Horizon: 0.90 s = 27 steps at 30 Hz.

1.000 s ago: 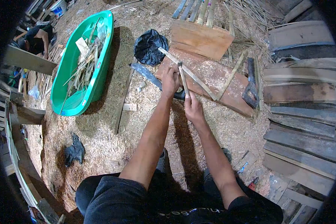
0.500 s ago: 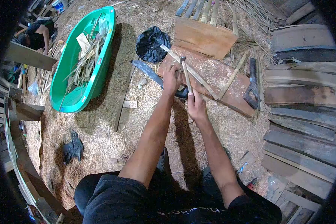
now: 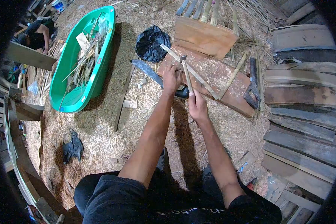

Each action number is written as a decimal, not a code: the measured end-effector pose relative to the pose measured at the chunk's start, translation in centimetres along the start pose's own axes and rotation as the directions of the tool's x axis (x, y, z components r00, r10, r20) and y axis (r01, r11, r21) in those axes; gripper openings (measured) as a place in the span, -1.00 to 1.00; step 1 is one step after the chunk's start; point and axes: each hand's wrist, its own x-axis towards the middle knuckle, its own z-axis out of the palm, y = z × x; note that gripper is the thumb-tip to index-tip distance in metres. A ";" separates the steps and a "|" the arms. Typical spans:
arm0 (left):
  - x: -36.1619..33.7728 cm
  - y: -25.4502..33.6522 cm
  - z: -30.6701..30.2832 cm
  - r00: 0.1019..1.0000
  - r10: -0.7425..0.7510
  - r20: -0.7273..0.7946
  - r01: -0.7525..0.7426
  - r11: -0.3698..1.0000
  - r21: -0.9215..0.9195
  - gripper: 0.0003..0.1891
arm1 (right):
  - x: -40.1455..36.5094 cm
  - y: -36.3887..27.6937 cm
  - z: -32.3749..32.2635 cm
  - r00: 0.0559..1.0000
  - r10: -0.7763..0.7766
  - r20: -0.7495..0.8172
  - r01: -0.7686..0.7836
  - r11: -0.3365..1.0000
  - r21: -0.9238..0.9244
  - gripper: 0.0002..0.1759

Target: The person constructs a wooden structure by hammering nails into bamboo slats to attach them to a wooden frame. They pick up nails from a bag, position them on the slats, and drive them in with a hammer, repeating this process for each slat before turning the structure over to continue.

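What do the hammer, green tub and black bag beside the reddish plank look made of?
Hammer: likely wooden handle, pale and dull; head dark, probably metal. Tub: probably moulded plastic, judging by its glossy, smooth, rounded rim. Bag: seemingly thin plastic, given its shiny creases.

Pale wood shavings (image 3: 100, 149) carpet the floor around and beneath both hands. Well to the right of the right hand (image 3: 198, 106), weathered planks (image 3: 304, 112) lie in a long row. Far left of the left hand (image 3: 172, 79) stands a timber framework (image 3: 25, 160). Bright light throws a dark shadow (image 3: 186, 149) from below the hands toward the body.
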 end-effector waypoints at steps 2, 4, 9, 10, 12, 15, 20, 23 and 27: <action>0.2 0.1 0.1 1.000 0.000 -0.002 0.000 1.000 -0.019 -0.84 | 0.3 0.9 0.3 1.000 0.022 0.012 -0.020 0.994 -0.109 -0.56; 0.3 -0.1 0.2 1.000 0.005 -0.004 -0.005 0.998 -0.058 -0.84 | 0.1 -0.1 -0.1 0.999 -0.026 -0.020 0.025 0.997 -0.070 -0.57; 0.0 0.2 -0.2 0.999 0.038 -0.028 -0.038 0.999 0.001 -0.87 | 0.0 -0.2 0.4 0.993 -0.080 -0.088 0.076 0.996 -0.044 -0.60; 0.2 0.3 -0.1 0.999 0.031 -0.022 -0.031 0.999 0.006 -0.86 | 0.3 0.5 0.7 0.993 -0.088 -0.076 0.083 0.994 -0.078 -0.60; 0.2 0.3 -0.1 0.999 0.044 -0.018 -0.044 0.999 0.001 -0.85 | 0.5 0.6 0.5 0.992 -0.099 -0.073 0.092 0.992 -0.088 -0.61; 0.1 0.2 -0.3 0.998 0.055 -0.015 -0.054 0.998 0.025 -0.85 | 0.0 -0.8 0.2 0.991 -0.099 -0.087 0.097 0.995 -0.024 -0.61; 0.4 0.3 -0.1 0.998 0.065 -0.002 -0.064 0.994 0.087 -0.83 | 0.1 0.4 0.5 0.985 -0.117 -0.126 0.115 0.993 -0.019 -0.61; 0.2 0.7 -0.4 0.999 0.047 0.008 -0.047 0.997 0.053 -0.83 | 0.3 0.6 0.4 0.996 -0.046 -0.072 0.044 0.999 -0.019 -0.61; 0.4 1.1 -0.4 0.998 0.058 -0.013 -0.058 0.998 0.014 -0.85 | 0.4 0.5 0.3 0.999 0.050 0.010 -0.049 0.994 -0.099 -0.60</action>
